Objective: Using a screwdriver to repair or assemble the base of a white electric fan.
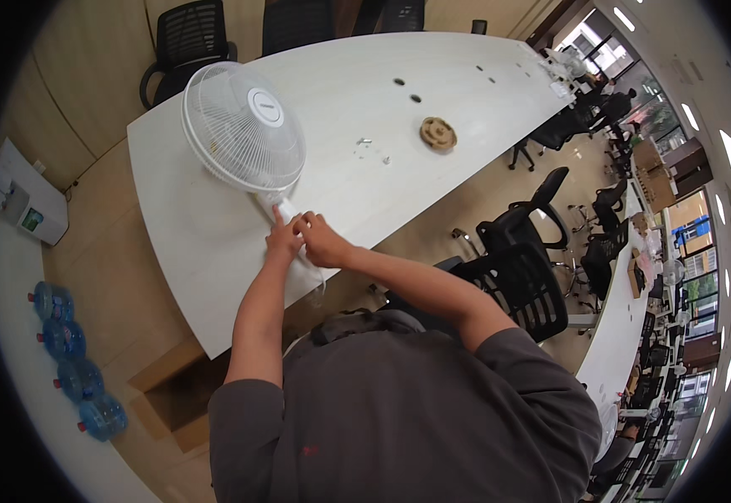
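Observation:
A white electric fan (252,159) with a round wire cage lies on the white table (365,92), its cage toward the far left and its white pole (286,210) running back toward me. My left hand (283,240) is closed around the pole below the cage, one finger stretched along it. Right beside it, my right hand (323,241) has its fingers curled onto the same pole, and the two hands touch or nearly touch. What the fingertips press on is hidden. The pole's lower end shows below my hands near the table edge.
Small metal parts (365,142) and a round tan disc (438,133) lie on the table. Black chairs (516,285) stand to the right, others behind the table. An open cardboard box (182,394) sits on the floor at left, near several blue water bottles (63,335).

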Motion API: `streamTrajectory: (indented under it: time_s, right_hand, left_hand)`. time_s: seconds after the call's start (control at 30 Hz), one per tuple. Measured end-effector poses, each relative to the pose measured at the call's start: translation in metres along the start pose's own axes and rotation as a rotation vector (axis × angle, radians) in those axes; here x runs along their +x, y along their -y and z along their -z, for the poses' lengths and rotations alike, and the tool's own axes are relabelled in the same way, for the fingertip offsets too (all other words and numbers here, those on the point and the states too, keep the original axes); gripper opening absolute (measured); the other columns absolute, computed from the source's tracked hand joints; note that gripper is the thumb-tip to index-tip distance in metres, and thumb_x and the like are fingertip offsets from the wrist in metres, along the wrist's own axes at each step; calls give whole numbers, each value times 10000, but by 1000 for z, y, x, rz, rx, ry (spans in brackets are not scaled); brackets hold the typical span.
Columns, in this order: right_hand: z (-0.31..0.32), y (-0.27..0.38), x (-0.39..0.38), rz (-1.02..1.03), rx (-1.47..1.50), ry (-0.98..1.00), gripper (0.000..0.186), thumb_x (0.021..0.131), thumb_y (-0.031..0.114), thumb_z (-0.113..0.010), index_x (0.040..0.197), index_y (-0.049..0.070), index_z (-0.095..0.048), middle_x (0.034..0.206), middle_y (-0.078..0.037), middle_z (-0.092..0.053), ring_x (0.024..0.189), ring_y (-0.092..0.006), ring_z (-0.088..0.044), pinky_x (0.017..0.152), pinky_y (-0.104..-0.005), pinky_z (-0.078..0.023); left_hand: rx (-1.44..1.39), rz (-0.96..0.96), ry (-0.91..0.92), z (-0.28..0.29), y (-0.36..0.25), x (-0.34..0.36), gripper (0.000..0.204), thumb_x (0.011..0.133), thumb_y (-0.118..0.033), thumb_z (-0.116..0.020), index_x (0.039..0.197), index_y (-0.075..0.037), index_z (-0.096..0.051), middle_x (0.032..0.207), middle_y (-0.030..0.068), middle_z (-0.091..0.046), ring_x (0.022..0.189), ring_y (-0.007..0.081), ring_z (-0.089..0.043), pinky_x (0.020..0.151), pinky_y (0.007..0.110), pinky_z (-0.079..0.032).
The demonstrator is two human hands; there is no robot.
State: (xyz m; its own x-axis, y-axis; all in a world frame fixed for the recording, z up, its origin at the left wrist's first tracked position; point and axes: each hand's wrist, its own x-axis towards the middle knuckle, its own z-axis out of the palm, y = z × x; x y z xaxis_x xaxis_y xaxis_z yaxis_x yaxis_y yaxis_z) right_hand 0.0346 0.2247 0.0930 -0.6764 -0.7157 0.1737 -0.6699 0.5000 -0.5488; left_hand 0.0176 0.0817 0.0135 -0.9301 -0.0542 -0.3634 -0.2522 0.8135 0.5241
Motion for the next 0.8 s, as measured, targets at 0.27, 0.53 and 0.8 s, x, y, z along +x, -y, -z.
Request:
streamTrajectory:
  time_s: [0.27, 0.53, 0.8]
  right_hand:
    - [19, 5, -4, -245, -86, 99, 499, 787, 279, -744, 1170, 84, -490, 997, -258, -550, 832, -443, -615, 727, -502, -522]
    - [28, 33, 5, -276, -224, 201, 224, 753, 114, -663, 976, 119, -656, 945, -171, -575, 762, -372, -653, 664, -448, -544]
    - [37, 23, 7, -116, -368, 186, 172, 725, 44, -663, 893, 82, -653, 976, -188, -519, 825, -347, -623, 649, -424, -540]
  left_hand:
    - [119, -61, -54, -15, 2, 26, 585, 887, -311, -607, 1418, -449, -404, 1616, 163, -24, 1234, 341, -526, 981, 495, -440]
    - [146, 29, -8, -4, -6, 13, 656, 834, -363, -673, 1420, -469, -399, 1620, 153, -8, 1235, 329, -525, 958, 478, -454]
    - [102, 51, -11, -2, -11, 7, 753, 775, -379, -777, 1421, -466, -400, 1625, 120, 2, 1223, 315, -535, 951, 457, -463]
